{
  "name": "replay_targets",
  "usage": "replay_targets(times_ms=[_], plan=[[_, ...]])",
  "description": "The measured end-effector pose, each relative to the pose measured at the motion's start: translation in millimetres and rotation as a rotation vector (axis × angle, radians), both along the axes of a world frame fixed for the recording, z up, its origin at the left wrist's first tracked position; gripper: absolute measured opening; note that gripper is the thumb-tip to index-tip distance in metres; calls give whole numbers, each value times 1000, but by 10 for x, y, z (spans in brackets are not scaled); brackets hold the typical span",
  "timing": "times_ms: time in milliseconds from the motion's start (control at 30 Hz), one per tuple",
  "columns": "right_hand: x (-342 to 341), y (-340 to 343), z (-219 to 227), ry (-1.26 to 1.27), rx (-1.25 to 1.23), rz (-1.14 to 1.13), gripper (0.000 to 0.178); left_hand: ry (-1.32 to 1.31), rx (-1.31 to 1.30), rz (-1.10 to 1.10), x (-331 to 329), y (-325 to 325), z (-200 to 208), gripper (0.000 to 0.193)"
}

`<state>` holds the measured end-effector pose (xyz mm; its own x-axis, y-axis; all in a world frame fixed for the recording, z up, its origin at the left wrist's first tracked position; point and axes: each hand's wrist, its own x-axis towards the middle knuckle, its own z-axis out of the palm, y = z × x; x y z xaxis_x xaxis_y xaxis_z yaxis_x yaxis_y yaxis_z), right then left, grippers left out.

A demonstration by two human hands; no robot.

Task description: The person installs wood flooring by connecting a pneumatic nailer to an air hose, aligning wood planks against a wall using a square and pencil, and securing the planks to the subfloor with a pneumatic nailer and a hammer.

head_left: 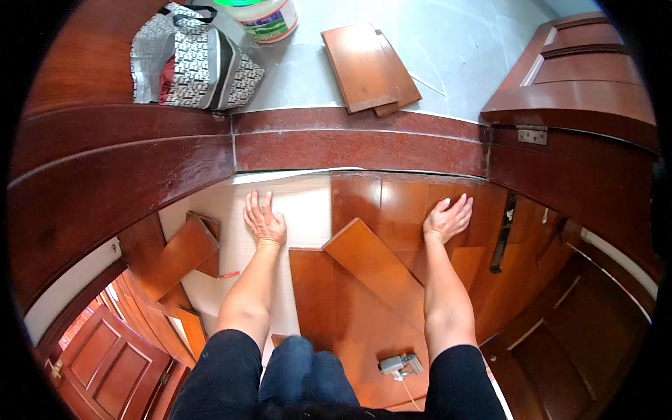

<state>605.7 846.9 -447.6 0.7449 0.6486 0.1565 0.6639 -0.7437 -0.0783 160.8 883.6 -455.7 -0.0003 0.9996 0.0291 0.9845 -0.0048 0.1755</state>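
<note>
My left hand point(264, 220) rests on the pale underlay point(308, 210), fingers apart and nothing in them. On the right, my right hand point(448, 218) lies over the reddish-brown floor planks point(406, 203), its fingers stretched out and holding nothing. Between my arms a loose plank point(371, 259) lies slantwise on top of the fitted ones. To the right of my right hand is a flat black metal bar point(504, 231). A small red pencil-like stick point(229, 275) lies on the underlay left of my left forearm.
A dark red raised sill point(360, 150) crosses ahead. Beyond it are stacked planks point(350, 66), a patterned bag point(196, 63) and a bucket point(269, 21). More loose planks point(175, 259) lie left. A corded power tool point(400, 364) sits near my knees. Doors point(115, 364) flank the space.
</note>
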Motion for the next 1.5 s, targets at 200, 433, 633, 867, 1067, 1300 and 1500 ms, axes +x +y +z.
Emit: replay_targets(times_ms=[200, 433, 633, 867, 1067, 1300, 1500], plan=[[6, 75, 90, 38, -5, -3, 60, -14, -26, -9, 20, -19, -1, 67], [-38, 62, 133, 30, -37, 13, 61, 45, -14, 1, 10, 30, 90, 66], [22, 82, 162, 28, -19, 26, 59, -619, -350, 265, 659, 498, 572, 30], [39, 114, 187, 42, -25, 44, 59, -987, -457, 445, 2172, 2593, 650, 76], [45, 111, 177, 38, -39, 33, 58, -1020, -464, 380, 1324, 2832, 442, 64], [63, 100, 141, 1, -41, 38, 58, -59, -137, 104, 1584, 2882, 818, 75], [43, 45, 79, 16, -29, 51, 59, -500, -242, 431, 2902, 3108, 546, 81]])
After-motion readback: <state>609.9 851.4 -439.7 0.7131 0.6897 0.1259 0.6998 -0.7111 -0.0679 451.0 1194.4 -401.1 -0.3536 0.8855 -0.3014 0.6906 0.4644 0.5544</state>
